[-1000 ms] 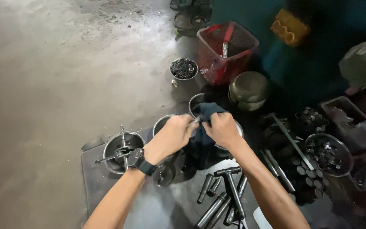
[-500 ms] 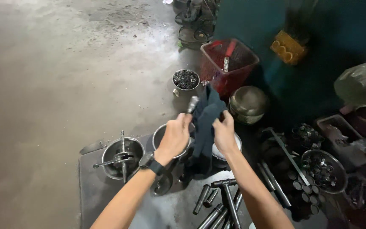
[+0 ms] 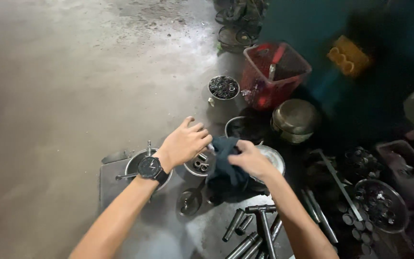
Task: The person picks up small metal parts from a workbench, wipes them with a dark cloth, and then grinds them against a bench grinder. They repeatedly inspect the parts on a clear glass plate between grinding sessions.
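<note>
My left hand (image 3: 184, 142), with a black watch on its wrist, grips a small metal part whose tip just shows at the fingers, over a metal bowl (image 3: 198, 166) holding small metal pieces. My right hand (image 3: 250, 159) clutches a dark blue rag (image 3: 224, 160) that hangs down from it and meets the left fingers. Both hands hover above a metal tray (image 3: 109, 182) on the concrete floor.
Another bowl with a rod (image 3: 135, 165) sits left of the hands. Steel tubes and a T-handle (image 3: 259, 225) lie in front. A red basket (image 3: 274, 72), a bowl of rings (image 3: 224, 87), a round metal pot (image 3: 294, 120) and bins of parts (image 3: 379, 201) stand right.
The hands, raised with the rag half a second ago, have come back down over the bowls. The view has shifted slightly left.
</note>
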